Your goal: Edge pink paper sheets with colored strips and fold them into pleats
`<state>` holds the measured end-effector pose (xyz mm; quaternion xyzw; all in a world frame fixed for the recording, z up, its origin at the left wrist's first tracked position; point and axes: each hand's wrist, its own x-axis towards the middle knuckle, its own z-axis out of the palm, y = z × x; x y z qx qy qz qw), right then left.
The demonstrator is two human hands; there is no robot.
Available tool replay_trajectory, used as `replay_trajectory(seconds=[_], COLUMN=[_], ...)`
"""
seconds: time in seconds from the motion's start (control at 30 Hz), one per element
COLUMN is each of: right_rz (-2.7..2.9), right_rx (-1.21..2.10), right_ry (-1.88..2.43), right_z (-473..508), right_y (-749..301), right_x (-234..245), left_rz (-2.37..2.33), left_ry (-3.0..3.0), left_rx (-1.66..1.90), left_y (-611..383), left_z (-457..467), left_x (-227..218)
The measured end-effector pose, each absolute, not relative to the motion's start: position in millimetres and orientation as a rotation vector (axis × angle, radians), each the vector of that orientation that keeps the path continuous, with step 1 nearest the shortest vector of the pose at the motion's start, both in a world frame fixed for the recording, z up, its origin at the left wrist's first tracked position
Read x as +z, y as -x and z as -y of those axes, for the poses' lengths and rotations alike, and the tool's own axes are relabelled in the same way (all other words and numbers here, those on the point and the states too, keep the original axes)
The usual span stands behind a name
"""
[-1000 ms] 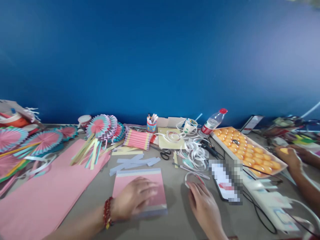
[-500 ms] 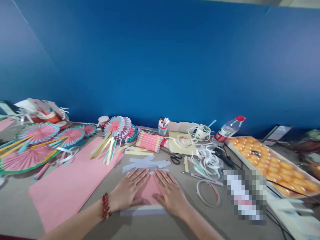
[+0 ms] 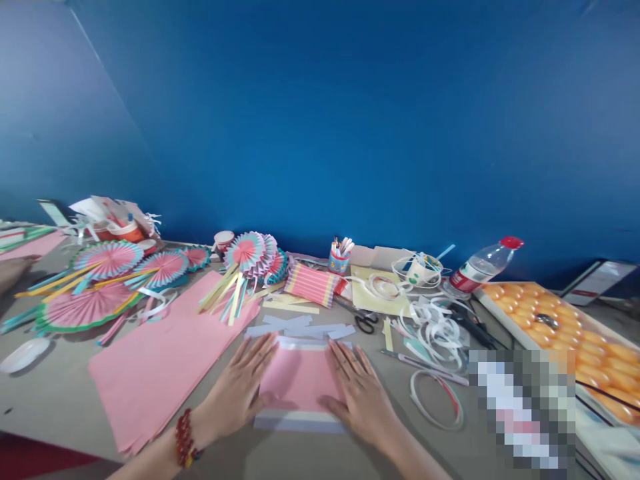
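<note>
Blue wall point(image 3: 320, 133) is filling the upper frame; below it the grey worktop point(image 3: 55, 400) is spreading across the lower half. Folded-looking pink paper point(image 3: 155, 367) is lying lower left of centre. The pink sheet point(image 3: 303, 380), with white and lavender bands along its near and far ends, is lying flat at lower centre. The left hand point(image 3: 240, 383) is covering its left edge and the right hand point(image 3: 360, 393) its right edge, both palms down, fingers extended and slightly parted, pressing rather than gripping; nothing is being pinched. Lavender strips point(image 3: 300, 328) are lying just beyond the far end, scissors point(image 3: 367, 322) to the right of them. Judgement on handling: sheet probably light, thin, easily creased, liable to slide; best held flat at both side edges, lifted by corners. Number of layers: cannot tell.
</note>
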<state>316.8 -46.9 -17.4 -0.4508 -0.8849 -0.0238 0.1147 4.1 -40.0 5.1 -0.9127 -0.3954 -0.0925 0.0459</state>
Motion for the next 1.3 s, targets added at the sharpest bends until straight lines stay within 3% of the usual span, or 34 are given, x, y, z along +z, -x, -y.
replay_trajectory(seconds=[0.33,0.6,0.83,1.0,1.3], right_rz=[2.590,2.652,2.517,2.491,2.252], right_rx=[-0.077,0.018,0.104,0.186,0.323], right_ry=[1.345,1.313,1.420,1.406,1.158], right_z=[55.6,55.3,44.8,26.5,-7.1], right_y=[-323.4,-333.1,-330.9,-327.6,-299.9], right_x=[-17.6,-13.4,0.8,19.4,97.3], left_rz=[1.374,1.112,1.602,1.680,1.543], left_ry=[2.687,2.975,2.788,2.863,3.051], left_rx=[-0.313,-0.202,-0.669,-0.851,-1.181], left_y=[6.4,9.7,-15.7,-41.2,-85.2], left_z=[46.2,47.2,12.2,-10.9,-36.8], left_x=[-9.8,5.4,-0.3,4.7,79.9])
